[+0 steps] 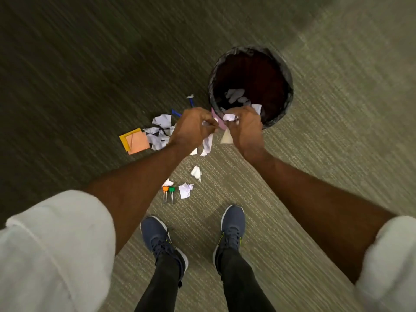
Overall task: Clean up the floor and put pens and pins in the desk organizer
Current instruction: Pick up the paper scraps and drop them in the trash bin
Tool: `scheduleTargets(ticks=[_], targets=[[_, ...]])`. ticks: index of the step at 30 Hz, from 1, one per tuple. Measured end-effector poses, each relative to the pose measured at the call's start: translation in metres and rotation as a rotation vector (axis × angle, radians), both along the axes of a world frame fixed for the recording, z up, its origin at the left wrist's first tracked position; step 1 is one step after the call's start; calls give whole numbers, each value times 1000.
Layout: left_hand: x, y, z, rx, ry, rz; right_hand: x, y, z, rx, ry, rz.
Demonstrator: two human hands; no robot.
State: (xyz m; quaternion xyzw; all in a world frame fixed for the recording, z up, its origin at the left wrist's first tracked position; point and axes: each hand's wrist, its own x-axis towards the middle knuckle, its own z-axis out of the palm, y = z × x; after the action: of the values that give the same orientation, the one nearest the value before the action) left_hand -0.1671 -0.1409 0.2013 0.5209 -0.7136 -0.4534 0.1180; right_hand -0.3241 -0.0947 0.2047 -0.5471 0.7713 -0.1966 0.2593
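Gripping paper scraps (229, 117), the left hand (193, 129) and right hand (245, 129) meet, fingers curled tight, at the bin's (290, 86) near rim. Blue pens (176, 113) lie left of the bin; two pins (168, 192) lie on the carpet (315, 176).

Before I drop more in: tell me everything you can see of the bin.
The bin is round and dark, standing upright on the carpet, mouth open. A crinkled black plastic liner is folded over its rim. The inside looks dark reddish-brown, with crumpled white paper at the bottom. The right hand, gripping scraps, overlaps the near rim in this view; whether it touches the bin cannot be told. A blue pen lies just left of it.
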Motion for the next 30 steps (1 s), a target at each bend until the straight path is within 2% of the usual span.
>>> scheduleTargets(ticks=[3,7,11,14,17,20,26,30], targets=[[-29,-8,6,89,59,176,-20,-6,10,42,-98,-221],[-69,-14,15,280,169,442,-46,-14,10,230,-407,-581],[-100,-23,18,420,234,646,-65,-18,26,293,-809,-701],[-114,-33,15,526,248,747,-71,-21,35,270,-961,-889],[-120,-42,16,625,220,788,-72,-20,39,261,-978,-953],[-124,-40,29,671,297,833,-72,-19,39,216,-994,-964],[-130,-42,38,774,357,846,-76,-19,31,204,-980,-910],[-129,-43,45,770,349,802,-76,-20,33,214,-957,-864]])
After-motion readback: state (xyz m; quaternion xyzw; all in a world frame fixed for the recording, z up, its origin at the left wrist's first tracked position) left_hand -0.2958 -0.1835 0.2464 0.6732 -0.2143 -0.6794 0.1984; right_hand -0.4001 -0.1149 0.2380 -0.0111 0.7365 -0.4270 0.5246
